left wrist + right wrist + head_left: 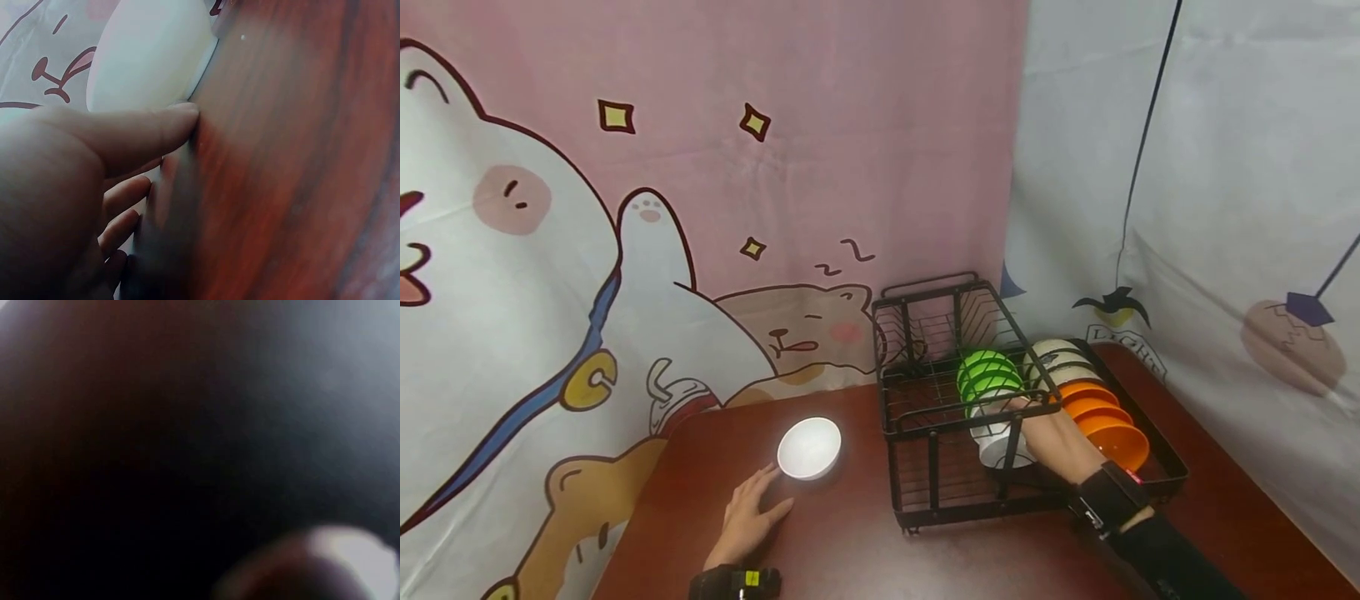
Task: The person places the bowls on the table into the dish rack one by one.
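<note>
A white bowl (809, 448) stands on the brown table, its inside facing up. My left hand (749, 510) lies just in front of it with loosely spread fingers; in the left wrist view the thumb (150, 128) appears close against the bowl (147, 59), though contact cannot be told. My right hand (1051, 432) reaches into the black wire dish rack (912, 433) and holds a white bowl (1000, 450) standing on its side. Rack bars hide part of its fingers. Behind that bowl several green bowls (988, 375) stand in a row. The right wrist view is dark and blurred.
Along the rack's right side, several orange bowls (1112, 439) and cream bowls (1058, 358) stand in a black side tray (1171, 471). A printed cloth (850, 167) hangs behind the table (842, 550). The rack's upper frame rises around the bowls.
</note>
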The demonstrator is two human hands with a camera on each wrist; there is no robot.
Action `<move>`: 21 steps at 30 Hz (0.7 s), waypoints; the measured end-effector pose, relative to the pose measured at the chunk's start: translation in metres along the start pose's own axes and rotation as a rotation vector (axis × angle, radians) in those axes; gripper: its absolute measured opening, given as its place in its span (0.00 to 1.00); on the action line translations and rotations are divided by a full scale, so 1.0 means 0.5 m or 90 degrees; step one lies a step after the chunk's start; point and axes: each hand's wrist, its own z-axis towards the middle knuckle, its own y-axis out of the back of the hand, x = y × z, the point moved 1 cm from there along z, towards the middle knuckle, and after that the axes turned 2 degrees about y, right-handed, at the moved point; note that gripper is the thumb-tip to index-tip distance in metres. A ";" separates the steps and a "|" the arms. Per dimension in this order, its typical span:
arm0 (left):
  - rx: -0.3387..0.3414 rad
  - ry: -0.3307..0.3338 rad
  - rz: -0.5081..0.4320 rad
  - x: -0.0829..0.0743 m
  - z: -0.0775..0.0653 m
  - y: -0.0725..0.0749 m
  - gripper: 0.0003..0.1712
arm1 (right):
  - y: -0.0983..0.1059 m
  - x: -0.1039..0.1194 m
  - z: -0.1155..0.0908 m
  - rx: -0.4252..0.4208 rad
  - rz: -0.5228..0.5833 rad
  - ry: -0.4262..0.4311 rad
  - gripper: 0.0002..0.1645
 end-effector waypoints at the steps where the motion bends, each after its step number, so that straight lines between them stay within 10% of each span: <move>1: 0.000 0.000 0.001 -0.001 0.000 0.001 0.38 | 0.000 0.000 0.001 0.004 -0.009 -0.003 0.27; 21: 0.002 -0.007 0.005 0.003 -0.002 -0.003 0.38 | -0.034 0.002 -0.016 -0.078 -0.078 0.012 0.21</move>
